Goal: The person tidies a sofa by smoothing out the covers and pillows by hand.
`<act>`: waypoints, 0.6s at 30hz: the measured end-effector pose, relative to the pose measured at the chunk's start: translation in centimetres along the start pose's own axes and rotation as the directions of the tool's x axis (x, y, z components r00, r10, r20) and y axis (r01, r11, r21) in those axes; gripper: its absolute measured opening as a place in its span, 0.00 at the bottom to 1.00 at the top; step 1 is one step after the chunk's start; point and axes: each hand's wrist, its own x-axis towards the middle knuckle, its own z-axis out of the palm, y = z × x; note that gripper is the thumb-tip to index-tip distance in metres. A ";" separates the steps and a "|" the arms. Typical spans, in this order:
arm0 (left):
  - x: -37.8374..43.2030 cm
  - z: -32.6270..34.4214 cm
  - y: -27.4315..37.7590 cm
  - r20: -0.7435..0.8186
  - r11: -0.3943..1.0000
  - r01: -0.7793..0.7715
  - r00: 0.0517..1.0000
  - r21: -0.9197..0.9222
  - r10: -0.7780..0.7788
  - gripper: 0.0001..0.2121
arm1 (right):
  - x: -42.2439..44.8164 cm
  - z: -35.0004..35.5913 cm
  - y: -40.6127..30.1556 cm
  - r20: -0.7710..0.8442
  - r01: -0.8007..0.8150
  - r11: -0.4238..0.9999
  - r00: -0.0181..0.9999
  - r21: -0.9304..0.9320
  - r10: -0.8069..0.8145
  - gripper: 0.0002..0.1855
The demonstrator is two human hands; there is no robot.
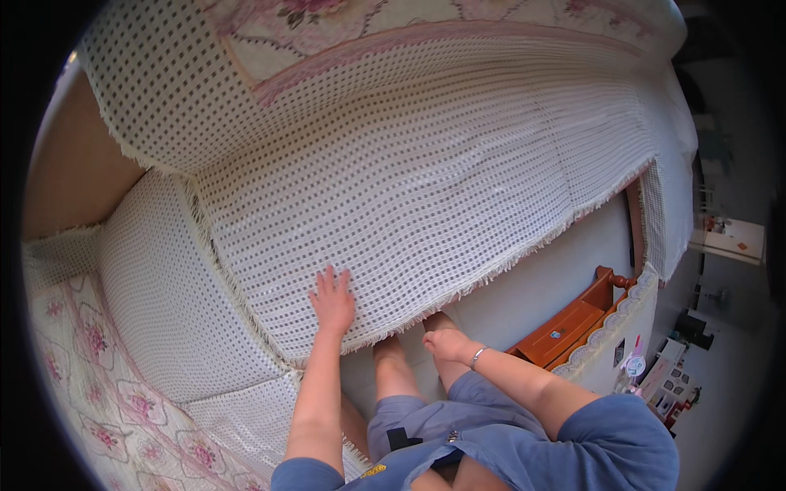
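Observation:
My left hand [333,302] lies with its fingers spread on the white checked, fringed sofa cover [417,202], near the seat's front edge. My right hand [446,342] is loosely curled above my right leg, just off the fringe, and nothing shows in it; a silver bracelet is on that wrist. The cover has slight ripples across the seat. Over the backrest lies a quilted floral cover [442,37] with a pink border. To the left, a similar checked cover [159,294] lies over the adjoining sofa section.
An orange-brown wooden drawer unit [565,328] stands at the right, beside a table with a lace-edged cloth [614,344]. The pale floor [522,294] shows between sofa and table. Another quilted floral cover [135,402] lies at the lower left. Furniture and small items stand far right.

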 end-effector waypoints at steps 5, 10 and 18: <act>0.3 0.1 2.0 0.174 1.000 -0.006 0.985 0.006 0.005 0.24 | 0.9 -4.7 4.2 -0.279 -0.045 0.970 0.960 -0.240 -0.024 0.12; 0.5 0.1 2.0 0.194 0.998 0.007 0.981 0.058 -0.018 0.24 | 5.7 -16.0 5.7 -0.552 -0.081 0.947 0.827 -0.311 -0.111 0.18; 4.8 1.9 6.5 -0.170 0.986 -0.123 0.975 0.112 0.141 0.15 | 8.8 -19.9 11.3 -0.641 -0.128 0.964 0.766 -0.232 -0.052 0.27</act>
